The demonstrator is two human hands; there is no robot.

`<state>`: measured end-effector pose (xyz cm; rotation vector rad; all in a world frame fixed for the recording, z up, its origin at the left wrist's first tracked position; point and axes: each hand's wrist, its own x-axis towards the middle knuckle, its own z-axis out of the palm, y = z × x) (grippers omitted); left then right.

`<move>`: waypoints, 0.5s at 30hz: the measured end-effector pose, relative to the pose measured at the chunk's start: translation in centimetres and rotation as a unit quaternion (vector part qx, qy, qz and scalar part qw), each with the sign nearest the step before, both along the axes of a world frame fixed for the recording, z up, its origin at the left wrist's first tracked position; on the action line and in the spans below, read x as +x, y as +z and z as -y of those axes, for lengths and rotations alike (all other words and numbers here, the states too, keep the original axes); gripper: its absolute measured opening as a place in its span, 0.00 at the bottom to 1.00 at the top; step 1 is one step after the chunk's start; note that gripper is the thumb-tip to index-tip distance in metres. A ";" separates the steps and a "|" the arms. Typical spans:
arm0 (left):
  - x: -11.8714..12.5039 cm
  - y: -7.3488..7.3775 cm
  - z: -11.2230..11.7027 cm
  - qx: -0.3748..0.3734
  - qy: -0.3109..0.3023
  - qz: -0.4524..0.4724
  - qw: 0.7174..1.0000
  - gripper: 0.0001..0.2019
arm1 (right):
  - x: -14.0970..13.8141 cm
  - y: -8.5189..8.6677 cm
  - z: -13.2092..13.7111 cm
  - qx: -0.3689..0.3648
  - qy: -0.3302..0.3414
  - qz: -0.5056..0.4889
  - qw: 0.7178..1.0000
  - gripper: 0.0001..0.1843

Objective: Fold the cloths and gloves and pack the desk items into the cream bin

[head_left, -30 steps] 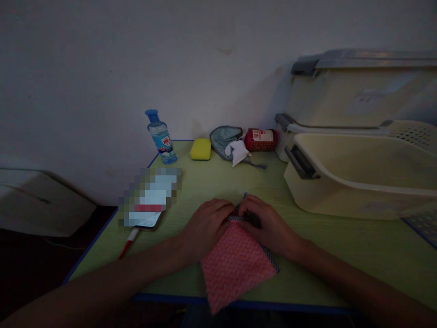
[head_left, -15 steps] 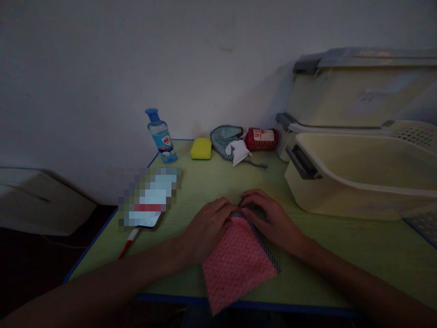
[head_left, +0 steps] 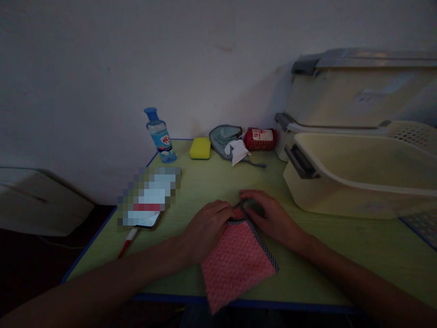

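A pink textured cloth [head_left: 239, 264] with a black-and-white checked edge lies folded at the front of the table, one corner hanging over the front edge. My left hand [head_left: 210, 230] presses on its upper left side, fingers curled over the fabric. At the top corner, my right hand [head_left: 268, 214] has its thumb and fingertips closed around the checked border. Between the hands a small pink flap shows at the fold. Some of the left fingertips are hidden by the hand itself.
A phone [head_left: 152, 200] with a red-and-white cable lies left. Behind stand a blue bottle [head_left: 161, 139], a yellow sponge [head_left: 200, 148], a grey-green cloth [head_left: 221, 136], a white scrap [head_left: 238, 151] and a red container [head_left: 260, 139]. Cream plastic bins [head_left: 317, 196] fill the right side.
The top fold of the pink cloth has opened slightly, so a pink flap now shows between my hands. The near part of the cloth lies almost as before.
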<state>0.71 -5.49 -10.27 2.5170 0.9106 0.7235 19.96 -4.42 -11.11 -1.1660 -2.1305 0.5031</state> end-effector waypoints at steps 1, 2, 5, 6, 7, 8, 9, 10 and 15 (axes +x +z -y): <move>0.0 0.0 0.0 0.003 -0.001 0.000 1.000 0.13 | 0.0 0.1 0.0 -0.006 -0.001 -0.006 1.000 0.16; 0.0 0.1 0.0 0.004 -0.001 -0.002 1.000 0.13 | -0.1 0.2 0.0 -0.013 -0.003 -0.011 1.000 0.16; 0.0 0.1 0.0 0.004 0.002 -0.014 1.000 0.13 | -0.2 0.5 0.1 -0.035 -0.017 -0.033 0.999 0.17; 0.0 0.1 0.0 0.002 0.003 -0.016 1.000 0.13 | -0.3 0.5 0.2 -0.040 -0.023 -0.049 0.998 0.17; 0.0 0.1 0.0 0.000 0.002 -0.016 1.000 0.13 | -0.4 0.6 0.2 -0.046 -0.028 -0.069 0.996 0.19; 0.1 0.1 0.0 -0.003 0.001 -0.014 1.000 0.13 | -0.5 0.6 0.2 -0.052 -0.030 -0.089 0.994 0.20; 0.1 0.1 0.0 -0.007 -0.001 -0.011 1.000 0.13 | -0.5 0.5 0.2 -0.058 -0.030 -0.107 0.992 0.21; 0.1 0.0 0.0 -0.012 -0.003 -0.008 1.000 0.12 | -0.6 0.5 0.2 -0.065 -0.029 -0.118 0.990 0.21; 0.0 0.0 0.1 -0.035 -0.013 -0.001 0.999 0.13 | -0.8 0.3 0.4 -0.065 -0.035 -0.117 0.990 0.20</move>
